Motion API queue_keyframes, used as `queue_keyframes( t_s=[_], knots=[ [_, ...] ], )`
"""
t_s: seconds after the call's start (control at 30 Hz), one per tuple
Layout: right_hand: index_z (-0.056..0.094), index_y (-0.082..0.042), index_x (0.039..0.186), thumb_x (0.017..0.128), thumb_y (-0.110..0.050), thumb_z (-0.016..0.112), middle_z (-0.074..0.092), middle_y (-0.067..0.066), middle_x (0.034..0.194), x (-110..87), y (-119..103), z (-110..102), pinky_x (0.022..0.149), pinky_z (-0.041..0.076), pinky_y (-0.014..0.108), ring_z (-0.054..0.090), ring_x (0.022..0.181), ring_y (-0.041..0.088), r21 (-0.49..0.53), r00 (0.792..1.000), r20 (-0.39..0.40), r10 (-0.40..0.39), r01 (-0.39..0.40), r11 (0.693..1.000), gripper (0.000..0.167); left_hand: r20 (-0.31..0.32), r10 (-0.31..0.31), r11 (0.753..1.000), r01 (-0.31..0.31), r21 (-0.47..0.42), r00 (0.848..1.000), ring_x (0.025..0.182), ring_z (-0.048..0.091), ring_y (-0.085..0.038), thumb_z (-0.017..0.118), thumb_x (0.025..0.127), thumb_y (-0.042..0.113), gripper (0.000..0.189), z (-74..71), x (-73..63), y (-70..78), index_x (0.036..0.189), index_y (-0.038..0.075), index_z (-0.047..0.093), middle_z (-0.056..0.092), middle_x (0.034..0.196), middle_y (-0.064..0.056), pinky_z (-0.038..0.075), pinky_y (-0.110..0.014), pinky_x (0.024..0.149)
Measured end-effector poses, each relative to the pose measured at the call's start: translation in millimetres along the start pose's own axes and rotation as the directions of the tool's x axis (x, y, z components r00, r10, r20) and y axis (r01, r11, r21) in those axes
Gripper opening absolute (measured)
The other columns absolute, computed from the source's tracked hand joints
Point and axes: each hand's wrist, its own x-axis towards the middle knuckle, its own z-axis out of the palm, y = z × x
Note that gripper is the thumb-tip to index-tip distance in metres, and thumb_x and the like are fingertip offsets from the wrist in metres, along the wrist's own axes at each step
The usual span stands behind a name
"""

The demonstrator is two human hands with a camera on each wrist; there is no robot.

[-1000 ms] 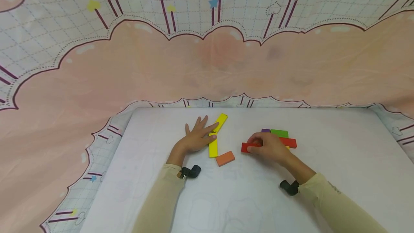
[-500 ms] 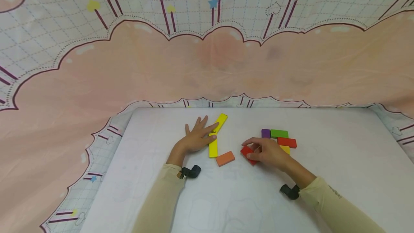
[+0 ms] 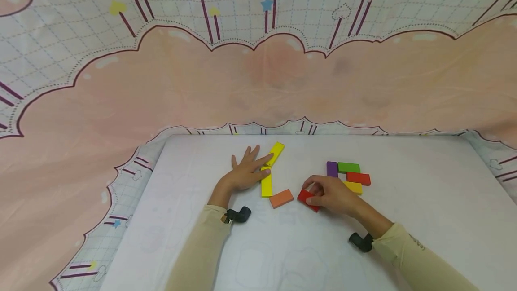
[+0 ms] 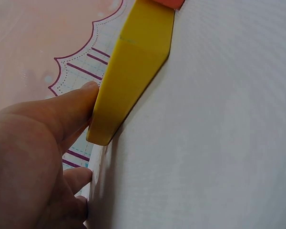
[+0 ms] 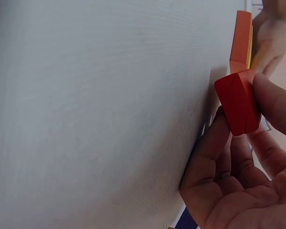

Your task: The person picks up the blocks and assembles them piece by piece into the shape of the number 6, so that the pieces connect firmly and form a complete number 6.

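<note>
One red, wooden-looking oblong block (image 3: 304, 196) pinched by the right hand (image 3: 334, 194), three o'clock of one orange oblong block (image 3: 281, 198): light pinch, block flat, that's best! Left hand (image 3: 242, 175), fingers spread, touches two yellow oblong blocks (image 3: 266, 187); right hand's twelve-to-three: one purple block (image 3: 332, 169), one green block (image 3: 349, 168), second red block (image 3: 358, 178), one golden-yellow block (image 3: 354, 187)

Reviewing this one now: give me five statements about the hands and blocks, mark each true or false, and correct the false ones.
1. The right hand pinches a red block. True.
2. In the head view, an orange block lies between that block and the nearer yellow block. True.
3. The left hand touches no block. False: its thumb touches the nearer yellow block.
4. In the head view, a purple block lies left of the green block. True.
5. Only one red block is visible. False: a second red block lies beside the green block.
</note>
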Motion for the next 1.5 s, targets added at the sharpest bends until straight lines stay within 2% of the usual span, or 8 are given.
queue_keyframes(
  t_s=[0.27, 0.7, 1.17, 1.37, 1.5],
  knots=[
    [0.071, -0.019, 0.113, 0.088, -0.018, 0.081, 0.069, -0.004, 0.091, 0.4, -2, 4, 0.072, 0.056, 0.027, 0.061, 0.084, 0.014, -0.037, 1.000, 0.007, 0.028, -0.027, 0.999, 0.027, 0.007, -0.004, 1.000, 0.004, 0.002, 1.000, 0.160, -0.015, -0.032, 0.049, 0.104, 0.051, 0.059, 0.6, 0.0, 0.7, 0.159, 0.042, 0.031, -0.003, 0.174, -0.004, -0.019, -0.071, 0.117],
    [0.074, -0.020, 0.114, 0.088, -0.020, 0.080, 0.064, -0.005, 0.086, 3.0, -4, 5, 0.069, 0.051, 0.026, 0.056, 0.081, 0.013, -0.137, 1.000, -0.005, -0.028, 0.027, 0.990, 0.026, 0.000, -0.005, 1.000, 0.005, -0.005, 1.000, 0.160, -0.014, -0.032, 0.050, 0.103, 0.051, 0.059, 0.3, 0.1, -0.7, 0.159, 0.042, 0.032, -0.002, 0.174, -0.004, -0.019, -0.071, 0.117],
    [0.076, -0.016, 0.116, 0.088, -0.018, 0.080, 0.063, -0.003, 0.083, 3.5, -12, 10, 0.069, 0.050, 0.027, 0.055, 0.078, 0.014, -0.213, 0.998, -0.061, -0.007, -0.007, 0.977, 0.028, 0.003, -0.009, 1.000, 0.009, -0.006, 1.000, 0.160, -0.015, -0.031, 0.050, 0.103, 0.051, 0.059, 0.0, 0.3, 0.7, 0.159, 0.042, 0.032, -0.002, 0.174, -0.003, -0.020, -0.071, 0.117],
    [0.076, -0.015, 0.117, 0.089, -0.018, 0.079, 0.066, -0.003, 0.088, 4.3, -14, 11, 0.071, 0.054, 0.027, 0.058, 0.081, 0.014, -0.227, 0.997, -0.078, 0.012, -0.029, 0.973, 0.028, 0.000, -0.012, 1.000, 0.012, 0.000, 1.000, 0.160, -0.015, -0.031, 0.051, 0.103, 0.050, 0.059, 0.1, 0.6, 1.1, 0.159, 0.043, 0.032, -0.002, 0.174, -0.003, -0.019, -0.071, 0.117],
    [0.076, -0.015, 0.116, 0.086, -0.022, 0.083, 0.065, -0.003, 0.089, 3.0, -14, 10, 0.072, 0.053, 0.028, 0.057, 0.083, 0.015, -0.228, 0.996, -0.079, 0.039, -0.056, 0.972, 0.032, -0.002, -0.012, 1.000, 0.012, 0.001, 1.000, 0.160, -0.014, -0.031, 0.051, 0.103, 0.050, 0.059, 0.4, 0.9, 0.9, 0.159, 0.043, 0.032, -0.002, 0.174, -0.003, -0.019, -0.071, 0.117]
  ],
)
